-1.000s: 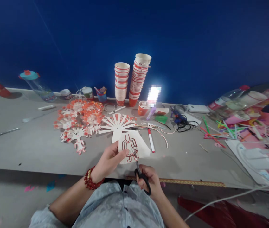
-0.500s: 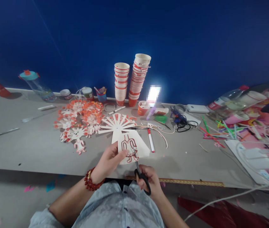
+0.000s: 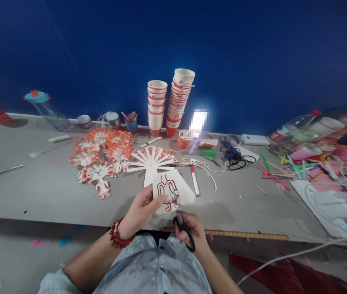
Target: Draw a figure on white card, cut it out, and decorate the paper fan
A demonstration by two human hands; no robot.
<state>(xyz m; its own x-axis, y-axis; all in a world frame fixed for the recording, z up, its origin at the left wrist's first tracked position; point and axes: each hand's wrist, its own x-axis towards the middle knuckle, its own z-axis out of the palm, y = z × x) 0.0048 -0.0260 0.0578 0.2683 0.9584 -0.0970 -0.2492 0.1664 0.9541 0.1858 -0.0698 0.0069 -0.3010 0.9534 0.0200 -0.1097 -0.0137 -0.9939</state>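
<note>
Paper piece (image 3: 165,192) now sits turned slightly against the scissors (image 3: 180,224) compared with a half-second ago; probably being fed round so the cut follows the drawn figure's right-hand edge. Left hand (image 3: 142,205) pinches the piece, thumb on top, above the table's (image 3: 237,212) near edge. Right hand (image 3: 193,231) grips the scissor handles, blades pointing away from the body; blade gap too small to tell.

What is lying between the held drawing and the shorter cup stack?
The head view shows a fan of white strips beyond the drawing, then a white pen before the cup stack.
</note>
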